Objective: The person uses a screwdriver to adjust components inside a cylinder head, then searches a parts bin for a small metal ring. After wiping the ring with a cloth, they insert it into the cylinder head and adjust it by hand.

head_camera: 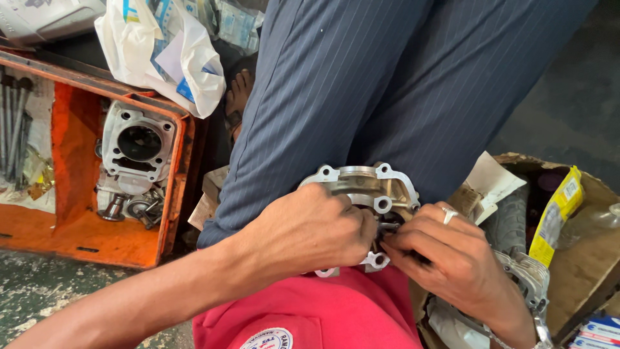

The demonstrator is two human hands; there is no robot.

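We see from above both hands working on a metal engine cover (368, 187), a pale aluminium casting with bolt ears around its rim. It rests on the lap, against the dark striped trousers (361, 77) and above a red cloth (310, 310).

Our left hand (303, 232) lies over the left part of the cover, and its fingers are curled closed on the rim, holding the cover. Our right hand (452, 252), with a ring on one finger, meets it from the right; its fingers are pinched together on a small dark part (389, 227) in the middle of the cover. What this part is, we cannot tell, because the fingers hide most of it.

To the left, on the floor, stands an orange tray (77, 226). Inside it lies a grey engine cylinder (137, 145), with long bolts (13, 123) at the far left side. A white plastic bag (161, 52) hangs over the tray's upper corner. At the right is an open cardboard box (581, 271) with a yellow packet (555, 216).
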